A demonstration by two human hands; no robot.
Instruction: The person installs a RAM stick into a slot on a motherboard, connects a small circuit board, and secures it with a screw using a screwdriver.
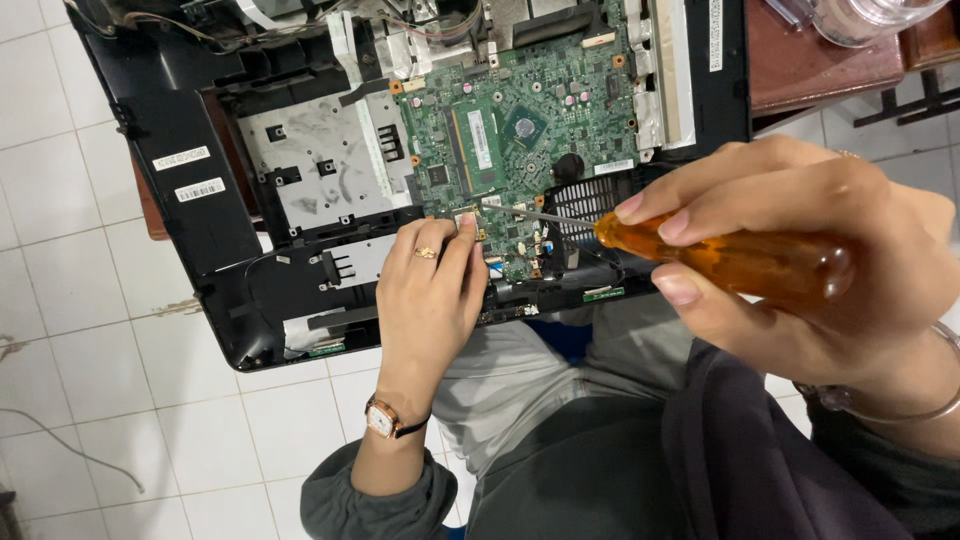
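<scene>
A: Head view. Opened laptop chassis, black, rests across the person's lap, over a white tiled floor. Green motherboard sits exposed in the upper middle, silver metal plate to its left.

B: Hands?

A: Right hand, grip pinching the amber handle of a screwdriver, fingers wrapped round it. The thin metal shaft runs left, tip down at the board's lower edge. Left hand rests on the chassis, fingertips pressed together right at the tip, apparently steadying it or a screw. Too small to tell which.

B: Risks?

A: My read: the tip sits among small components and connectors. A slip would gouge a trace or knock a part off. The shaft comes in at a shallow angle, so camming out of the screw head looks likely. The left fingertips are in line with the tip, so a slip jabs them too. The chassis is balanced on knees, not a tabletop, and can tilt under push force. The ring and wristwatch are metal near bare circuitry.

B: Board condition?

A: Green, densely populated, a square chip near the centre, a memory stick left of it. No visible damage. Loose cables along the top edge.
</scene>
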